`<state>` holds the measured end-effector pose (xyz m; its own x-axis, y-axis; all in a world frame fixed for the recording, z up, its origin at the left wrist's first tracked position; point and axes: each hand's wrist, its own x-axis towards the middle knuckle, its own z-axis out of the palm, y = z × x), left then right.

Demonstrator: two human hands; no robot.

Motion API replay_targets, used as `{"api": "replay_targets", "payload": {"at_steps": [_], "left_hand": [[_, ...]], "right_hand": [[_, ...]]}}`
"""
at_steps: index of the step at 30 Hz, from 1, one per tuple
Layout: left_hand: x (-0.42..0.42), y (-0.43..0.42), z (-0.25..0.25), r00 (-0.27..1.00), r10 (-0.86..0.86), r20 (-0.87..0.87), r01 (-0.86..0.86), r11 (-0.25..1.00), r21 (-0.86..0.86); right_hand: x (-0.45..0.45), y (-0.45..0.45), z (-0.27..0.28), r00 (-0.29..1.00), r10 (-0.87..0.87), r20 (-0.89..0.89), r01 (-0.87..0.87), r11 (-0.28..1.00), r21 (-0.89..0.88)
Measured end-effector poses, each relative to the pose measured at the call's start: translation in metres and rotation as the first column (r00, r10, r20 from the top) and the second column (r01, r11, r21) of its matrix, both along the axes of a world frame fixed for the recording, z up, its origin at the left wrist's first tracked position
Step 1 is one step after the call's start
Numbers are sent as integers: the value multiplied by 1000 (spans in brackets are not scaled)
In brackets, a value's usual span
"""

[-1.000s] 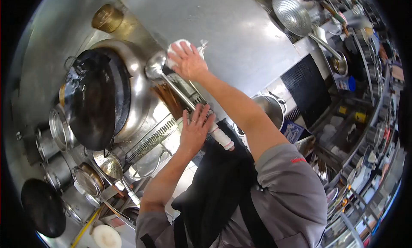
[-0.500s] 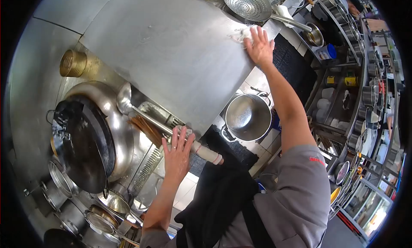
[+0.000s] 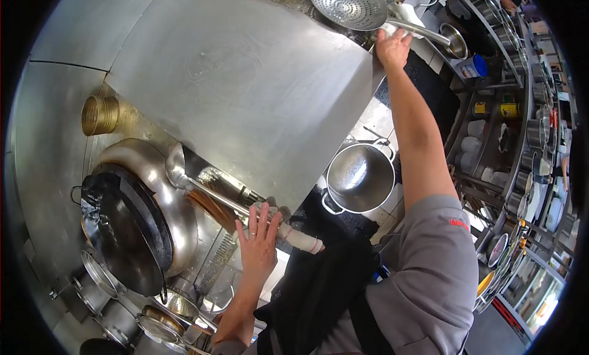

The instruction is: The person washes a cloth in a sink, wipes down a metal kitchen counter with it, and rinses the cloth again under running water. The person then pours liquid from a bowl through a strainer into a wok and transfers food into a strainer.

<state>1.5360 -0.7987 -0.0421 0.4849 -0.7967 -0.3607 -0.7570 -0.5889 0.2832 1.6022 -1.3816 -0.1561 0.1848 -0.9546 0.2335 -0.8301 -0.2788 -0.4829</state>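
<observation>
My left hand (image 3: 257, 247) lies with fingers spread over the long handle of a metal ladle (image 3: 176, 166). White wrapping (image 3: 300, 237) covers the lower end of that handle. My right hand (image 3: 394, 50) is at the far right corner of a smooth steel worktop (image 3: 245, 91), fingers bent around a white cloth (image 3: 390, 30) that is partly hidden. Just above it passes the handle of a large perforated strainer (image 3: 348, 6).
A dark wok (image 3: 123, 232) sits on a round steel rim at left, near a brass-coloured ribbed cylinder (image 3: 100, 115). A two-handled pot (image 3: 361, 178) stands below the worktop's right edge. Shelves (image 3: 491, 140) with pans line the right. Strainers (image 3: 161, 324) crowd the lower left.
My right hand has slid up and right with the cloth, from the worktop's surface to its corner by the strainer handle. My left hand stays on the ladle handle. The view has shifted slightly.
</observation>
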Motion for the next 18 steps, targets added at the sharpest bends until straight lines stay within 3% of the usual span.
{"api": "replay_targets", "payload": {"at_steps": [1, 3, 7, 8, 9, 10, 11, 12, 14, 15, 16, 17, 18], "left_hand": [[0, 0, -1, 1000, -1, 5, 1, 1000, -3], [-1, 3, -4, 1000, -6, 19, 7, 1000, -16], [-2, 7, -3, 996, -58, 69, 58, 998, -1], [-3, 7, -1, 995, -70, 72, 69, 998, 9], [-4, 7, 1, 993, -88, 76, 87, 996, 18], [-5, 8, 1, 990, -106, 96, 104, 994, 30], [-8, 11, 0, 988, -110, 105, 108, 994, 25], [-11, 12, -1, 986, -113, 119, 111, 994, 18], [-14, 16, -5, 979, -128, 157, 126, 992, 21], [-16, 16, -1, 984, -117, 136, 116, 993, 20], [-19, 16, 3, 988, -109, 112, 107, 994, 21], [-22, 16, 6, 991, -100, 87, 98, 995, 22], [-23, 17, 4, 992, -98, 75, 97, 995, 16]], "right_hand": [[3, -8, -8, 996, -83, 20, 83, 997, 7], [-6, -9, -9, 960, -248, 127, 207, 940, 269], [-41, 24, -44, 850, -405, 338, 144, 795, 589], [-53, 27, -81, 789, -425, 444, -3, 720, 694], [-61, 76, -53, 798, -419, 432, -7, 712, 702], [-69, 107, -63, 808, -373, 456, -45, 733, 679], [-67, 140, -80, 863, -376, 338, 104, 786, 609], [-78, 194, -40, 874, -303, 380, -48, 724, 688], [-82, 284, -33, 767, -338, 545, -59, 809, 584], [-91, 325, -17, 736, -244, 632, -153, 849, 506], [-96, 359, -23, 773, -284, 567, -124, 809, 575], [-100, 388, -44, 695, -280, 662, -208, 803, 558], [-105, 416, -28, 792, -310, 525, -150, 736, 661]]}}
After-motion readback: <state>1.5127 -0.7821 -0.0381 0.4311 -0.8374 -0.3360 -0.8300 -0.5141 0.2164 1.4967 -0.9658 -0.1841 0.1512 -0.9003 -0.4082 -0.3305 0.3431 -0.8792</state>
